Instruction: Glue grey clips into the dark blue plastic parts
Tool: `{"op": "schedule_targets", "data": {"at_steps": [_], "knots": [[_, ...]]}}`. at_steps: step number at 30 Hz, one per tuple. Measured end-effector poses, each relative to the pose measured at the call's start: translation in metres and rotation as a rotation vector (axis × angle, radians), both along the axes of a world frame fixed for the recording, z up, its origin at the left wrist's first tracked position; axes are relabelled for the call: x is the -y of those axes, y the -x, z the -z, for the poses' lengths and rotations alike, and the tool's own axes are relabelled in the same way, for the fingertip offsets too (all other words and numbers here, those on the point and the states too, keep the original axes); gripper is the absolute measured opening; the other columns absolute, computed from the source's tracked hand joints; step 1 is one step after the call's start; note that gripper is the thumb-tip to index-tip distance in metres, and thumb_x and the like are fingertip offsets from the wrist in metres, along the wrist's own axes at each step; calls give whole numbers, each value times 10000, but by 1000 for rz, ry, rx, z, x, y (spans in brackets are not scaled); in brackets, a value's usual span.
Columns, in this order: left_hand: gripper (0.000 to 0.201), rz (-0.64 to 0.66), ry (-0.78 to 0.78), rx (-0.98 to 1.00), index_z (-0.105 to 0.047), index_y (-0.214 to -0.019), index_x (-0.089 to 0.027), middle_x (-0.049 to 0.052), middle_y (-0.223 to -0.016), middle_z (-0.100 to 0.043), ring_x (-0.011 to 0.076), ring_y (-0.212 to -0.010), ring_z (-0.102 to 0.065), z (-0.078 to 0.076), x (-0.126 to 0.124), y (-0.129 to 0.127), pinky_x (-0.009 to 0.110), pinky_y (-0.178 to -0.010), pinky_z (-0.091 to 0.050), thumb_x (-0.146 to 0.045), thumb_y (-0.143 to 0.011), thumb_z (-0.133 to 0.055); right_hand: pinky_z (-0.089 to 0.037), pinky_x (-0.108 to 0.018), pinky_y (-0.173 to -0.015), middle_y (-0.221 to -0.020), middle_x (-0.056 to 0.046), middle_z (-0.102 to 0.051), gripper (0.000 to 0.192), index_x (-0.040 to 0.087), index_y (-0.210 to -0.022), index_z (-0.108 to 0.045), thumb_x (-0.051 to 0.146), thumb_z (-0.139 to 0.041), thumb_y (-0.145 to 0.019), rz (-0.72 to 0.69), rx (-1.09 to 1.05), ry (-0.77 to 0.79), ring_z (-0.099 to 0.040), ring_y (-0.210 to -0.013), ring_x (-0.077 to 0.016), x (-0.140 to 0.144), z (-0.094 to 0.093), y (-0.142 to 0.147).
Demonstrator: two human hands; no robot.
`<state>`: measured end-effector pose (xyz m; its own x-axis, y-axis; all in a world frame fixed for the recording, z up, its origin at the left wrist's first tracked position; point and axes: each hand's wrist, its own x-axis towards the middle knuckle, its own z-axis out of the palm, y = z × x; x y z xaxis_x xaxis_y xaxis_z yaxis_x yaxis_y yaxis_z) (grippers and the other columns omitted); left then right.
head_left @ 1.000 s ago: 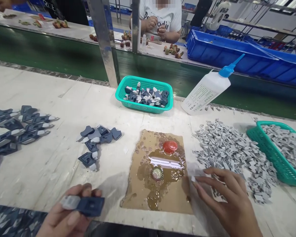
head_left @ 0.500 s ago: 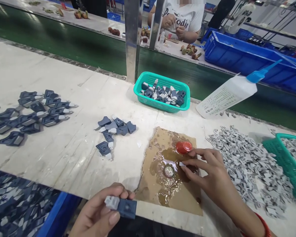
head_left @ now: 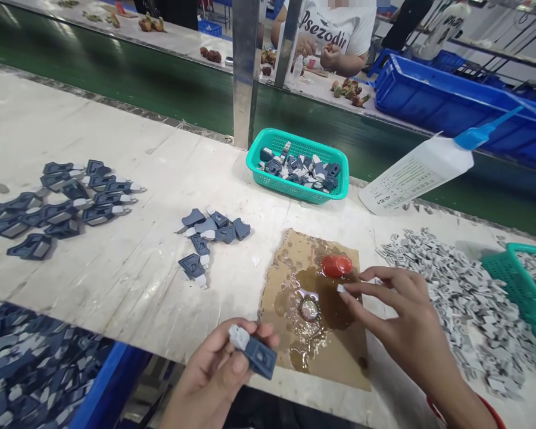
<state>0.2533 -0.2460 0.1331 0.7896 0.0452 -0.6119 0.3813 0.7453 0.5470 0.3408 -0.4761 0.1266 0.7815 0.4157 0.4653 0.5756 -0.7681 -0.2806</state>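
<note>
My left hand (head_left: pixel 214 378) holds a dark blue plastic part with a grey tip (head_left: pixel 255 350) at the table's near edge. My right hand (head_left: pixel 399 319) pinches a small grey piece (head_left: pixel 340 288) over a brown cardboard sheet (head_left: pixel 335 363) wet with glue. A red cap (head_left: pixel 336 266) and a small round glue-filled cap (head_left: pixel 309 309) sit on the cardboard, just left of my right fingertips.
A heap of small grey pieces (head_left: pixel 455 286) lies right of the cardboard, beside a teal basket (head_left: pixel 516 292). A glue bottle (head_left: pixel 422 170) leans at the back. Another teal basket (head_left: pixel 297 189) holds mixed parts. Blue parts lie in groups (head_left: pixel 209 235) (head_left: pixel 62 202). A blue bin (head_left: pixel 102 390) sits low left. A person works across the green belt.
My right hand left the grey heap with a small piece and moved to the glue on the cardboard. My left hand shifted right and tilted the blue part.
</note>
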Motion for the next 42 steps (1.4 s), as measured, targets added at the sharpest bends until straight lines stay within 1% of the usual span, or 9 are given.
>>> {"op": "schedule_targets", "data": {"at_steps": [6,11,18,27,31,34,38,40,42], "knots": [[225,83,45,82,-740,-810,-240,19,-832,-762,208,-887,-680,9,14,-2,263,-824,-504,-338,-617,-803,-355,-379,-752,-906,-41,-554,101,256,-863,-648,327,-578,-853,39,-38,-41,-491,-870,-213,0,10,5],[214,163,-25,154,-737,-844,-263,6,-892,-760,166,-908,-659,16,24,-2,207,-791,-476,-362,-657,-772,-395,-368,-725,-925,-37,-536,104,295,-901,-639,360,-587,-839,110,-103,-177,-508,-872,-215,-11,-4,27],[175,119,-14,189,-743,-824,-271,-13,-882,-761,135,-878,-661,15,30,-3,164,-777,-468,-341,-666,-769,-522,-308,-629,-917,-77,-510,99,271,-904,-639,279,-615,-809,-115,-252,-275,-543,-847,-211,-36,-12,48],[123,113,-85,273,-747,-819,-299,-18,-877,-761,124,-873,-671,14,30,-1,131,-773,-471,-320,-698,-745,-544,-250,-661,-900,-56,-544,119,264,-913,-653,233,-633,-799,-163,-344,-277,-561,-858,-176,-42,-8,46],[114,145,-184,350,-743,-854,-306,-4,-939,-754,155,-916,-670,14,29,1,166,-808,-484,-294,-751,-694,-546,-228,-664,-870,-27,-588,93,299,-860,-681,245,-646,-793,-194,-528,-363,-597,-833,-164,-41,-12,45],[123,188,-257,419,-739,-876,-312,0,-1003,-740,165,-980,-651,12,28,4,183,-851,-470,-303,-785,-657,-532,-220,-652,-790,-1,-603,52,278,-716,-669,297,-686,-762,-123,-789,-594,-606,-758,-150,-47,-12,46],[239,192,-111,359,-674,-1053,-344,-6,-1115,-704,169,-1083,-606,13,32,9,214,-930,-434,-362,-827,-598,-505,-204,-553,-690,14,-609,332,212,-615,-559,436,-802,-581,144,-1166,-974,-587,-639,-139,-62,-7,54],[309,117,-24,362,-625,-1125,-361,-2,-1182,-671,190,-1135,-572,13,37,11,254,-963,-423,-392,-820,-594,-497,-180,-573,-707,15,-642,318,219,-650,-595,462,-789,-586,229,-1154,-962,-598,-656,-131,-69,-5,61],[314,49,-50,384,-621,-1123,-351,14,-1207,-655,218,-1173,-540,11,42,13,300,-980,-421,-376,-811,-607,-498,-160,-620,-751,23,-673,219,258,-764,-669,446,-736,-674,240,-1018,-894,-623,-697,-123,-75,-2,70]]}}
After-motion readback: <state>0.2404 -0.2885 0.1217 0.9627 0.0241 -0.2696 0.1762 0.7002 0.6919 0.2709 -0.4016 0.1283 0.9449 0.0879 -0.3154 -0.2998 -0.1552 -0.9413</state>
